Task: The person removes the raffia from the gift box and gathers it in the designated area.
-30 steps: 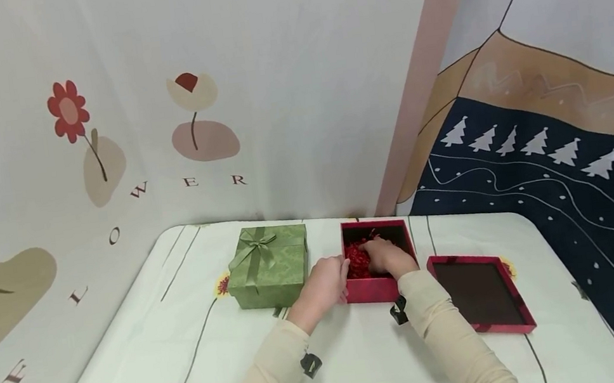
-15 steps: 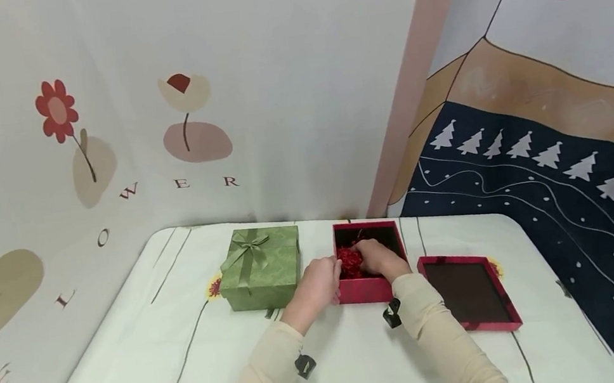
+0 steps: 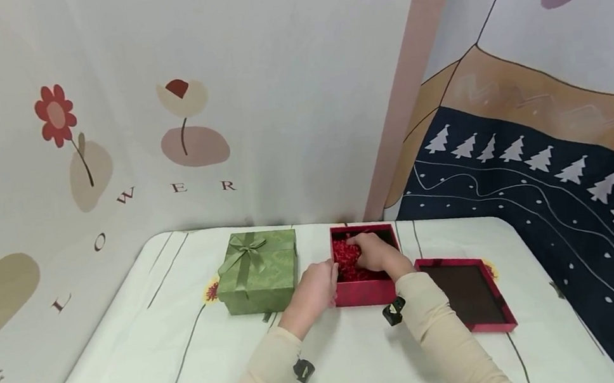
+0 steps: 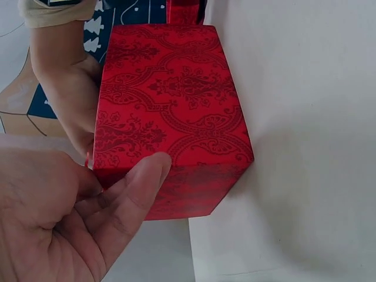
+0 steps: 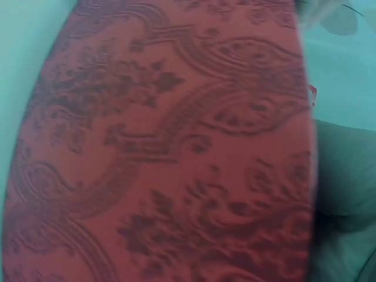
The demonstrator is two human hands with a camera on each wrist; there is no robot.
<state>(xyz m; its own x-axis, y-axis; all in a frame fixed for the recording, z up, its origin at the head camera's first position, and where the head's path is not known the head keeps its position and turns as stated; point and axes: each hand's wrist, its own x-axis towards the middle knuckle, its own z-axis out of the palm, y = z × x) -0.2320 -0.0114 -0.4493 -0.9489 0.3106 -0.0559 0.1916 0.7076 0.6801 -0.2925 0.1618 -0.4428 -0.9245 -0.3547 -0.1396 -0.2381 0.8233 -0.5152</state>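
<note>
Standing beyond the 2 hands, a pale wall [image 3: 294, 180] carries printed flowers. Under them spreads a white-covered table [image 3: 362, 363]. Just left of the left-hand grip sits a green box [image 3: 263, 280], its cover on. Between the 2 hands, directly at the left-hand grip, is a red box [image 3: 364, 293], open at the top and patterned in darker red. Right of the right hand, a red lid [image 3: 463, 293] lies with its dark inner face up. The left hand [image 3: 312, 290] pinches the box's near-left rim, thumb flat on the patterned outside. The right hand [image 3: 375, 253] reaches inside the box, fingertips hidden; whether they pinch anything, one cannot tell. Red shredded filler [image 3: 345, 257] lies in the box, touching that hand and right of the left-hand grip. Farther left, a green bow [image 3: 247, 247] tops the green box.
</note>
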